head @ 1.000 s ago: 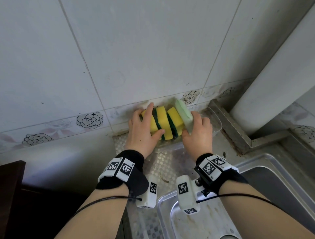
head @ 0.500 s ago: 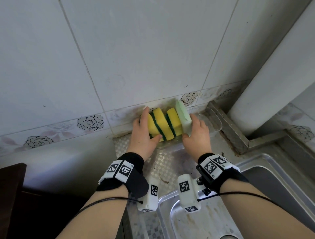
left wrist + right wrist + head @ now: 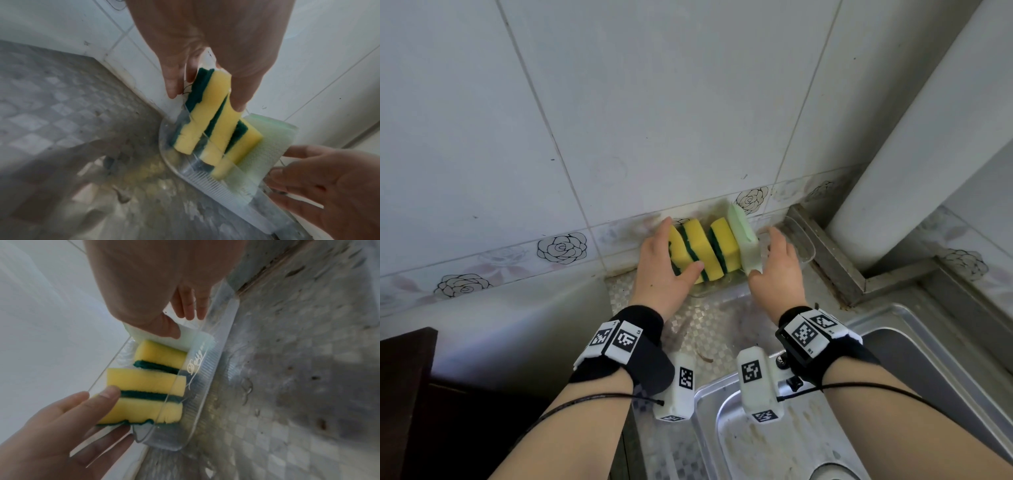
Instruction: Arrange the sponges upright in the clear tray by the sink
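Three yellow sponges [image 3: 697, 246] with dark green scouring layers stand on edge in the clear tray [image 3: 803, 246] against the tiled wall. A pale green sponge [image 3: 743, 236] leans upright against the right one. My left hand [image 3: 681, 246] grips the two left yellow sponges [image 3: 207, 104], thumb [image 3: 109, 392] on the near side and fingers at the wall side. A small gap shows between them and the third. My right hand [image 3: 765, 251] is at the pale sponge [image 3: 185, 337]; its thumb [image 3: 170, 331] touches it and its fingers are straight. The tray's right part holds nothing.
The tray sits on a chequered steel counter [image 3: 709, 325] at the wall. A steel sink [image 3: 893, 394] lies at the near right. A metal ledge [image 3: 835, 270] and a white column [image 3: 911, 154] close off the right. A dark cabinet [image 3: 404, 394] is at the far left.
My right hand has let go of the pale green sponge and its fingers have straightened. My left hand has drawn two yellow sponges slightly left, opening a gap.
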Available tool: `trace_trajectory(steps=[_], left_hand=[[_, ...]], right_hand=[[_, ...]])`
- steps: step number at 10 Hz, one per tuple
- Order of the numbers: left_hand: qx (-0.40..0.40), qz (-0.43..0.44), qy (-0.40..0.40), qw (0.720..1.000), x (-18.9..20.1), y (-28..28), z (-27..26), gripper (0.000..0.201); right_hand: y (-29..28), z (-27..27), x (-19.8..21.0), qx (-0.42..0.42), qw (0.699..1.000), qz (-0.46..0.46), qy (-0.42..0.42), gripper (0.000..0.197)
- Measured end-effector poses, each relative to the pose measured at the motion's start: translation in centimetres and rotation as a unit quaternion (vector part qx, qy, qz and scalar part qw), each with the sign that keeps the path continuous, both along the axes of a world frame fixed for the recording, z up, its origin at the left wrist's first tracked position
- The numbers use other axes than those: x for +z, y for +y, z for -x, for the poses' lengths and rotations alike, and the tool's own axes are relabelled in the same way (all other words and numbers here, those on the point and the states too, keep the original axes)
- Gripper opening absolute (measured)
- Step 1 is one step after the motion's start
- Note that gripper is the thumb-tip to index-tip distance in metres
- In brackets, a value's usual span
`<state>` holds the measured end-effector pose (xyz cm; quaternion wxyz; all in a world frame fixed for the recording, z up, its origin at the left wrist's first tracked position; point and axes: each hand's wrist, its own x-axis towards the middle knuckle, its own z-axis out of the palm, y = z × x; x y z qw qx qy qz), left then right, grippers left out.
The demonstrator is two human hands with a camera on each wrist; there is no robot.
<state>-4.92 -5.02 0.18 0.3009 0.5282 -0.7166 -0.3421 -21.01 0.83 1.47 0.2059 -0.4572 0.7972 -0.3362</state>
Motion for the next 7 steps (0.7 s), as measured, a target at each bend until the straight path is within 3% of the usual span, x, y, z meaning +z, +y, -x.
trace_trajectory(steps=[2, 4, 7], left_hand=[[0.046, 0.005, 0.002, 0.999, 2.2, 1.1, -0.9, 0.066], [0.093, 0.047, 0.014, 0.994, 5.7, 1.8, -1.5, 0.029], [0.139, 0.028, 0.123, 0.982, 12.0, 4.2, -2.0, 0.043]], right_hand=[[1.9, 0.2, 1.9, -0.034, 0.999, 0.006, -0.023, 0.075], [3.9, 1.1, 5.4, -0.112, 0.993, 0.024, -0.008, 0.055], [9.7, 2.6, 12.4, -0.205, 0.974, 0.082, -0.049, 0.035]])
